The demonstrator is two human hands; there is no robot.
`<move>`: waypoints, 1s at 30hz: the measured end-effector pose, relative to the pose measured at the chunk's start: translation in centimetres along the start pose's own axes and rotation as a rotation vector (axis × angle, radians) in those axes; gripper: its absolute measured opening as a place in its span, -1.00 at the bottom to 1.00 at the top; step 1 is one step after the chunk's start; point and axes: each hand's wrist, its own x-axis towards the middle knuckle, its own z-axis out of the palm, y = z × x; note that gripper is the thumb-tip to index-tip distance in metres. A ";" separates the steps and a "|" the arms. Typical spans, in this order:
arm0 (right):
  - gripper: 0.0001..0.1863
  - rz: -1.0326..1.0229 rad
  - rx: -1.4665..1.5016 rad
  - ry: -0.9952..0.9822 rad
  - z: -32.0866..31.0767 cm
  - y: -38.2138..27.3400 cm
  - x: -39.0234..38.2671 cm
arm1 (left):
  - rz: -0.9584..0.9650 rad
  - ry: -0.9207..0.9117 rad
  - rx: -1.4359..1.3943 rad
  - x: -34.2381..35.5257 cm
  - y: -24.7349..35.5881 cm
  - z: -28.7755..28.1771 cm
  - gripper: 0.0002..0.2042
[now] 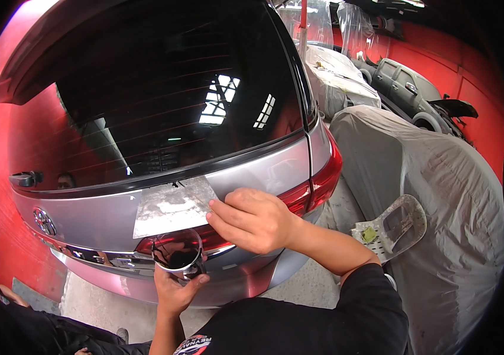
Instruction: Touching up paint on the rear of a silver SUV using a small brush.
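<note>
Between the fingertips and thumb of my right hand (252, 222) is the edge of a flat, greyish metal sheet (175, 210) with whitish smears. The sheet stands in front of the silver tailgate (258, 171), just under the rear window; whether it touches the car I cannot tell. Below it, my left hand (175, 290) is wrapped round a clear cup (179, 254) with something dark inside. The cup tilts toward me, its rim close to the sheet's lower edge. Behind both hands is the red tail light (296, 198).
To the right stands a white plastic chair (416, 222) with a green item on its seat. Beside it is a vehicle under a grey cover (441, 177). Another person's dark sleeve (33, 322) shows at lower left. Farther back are a grey pickup (402, 83) and red walls.
</note>
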 end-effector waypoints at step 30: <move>-0.66 -0.016 0.031 0.025 0.3 0.7 -0.4 | -0.012 0.017 -0.001 -0.2 -1.2 0.0 -0.20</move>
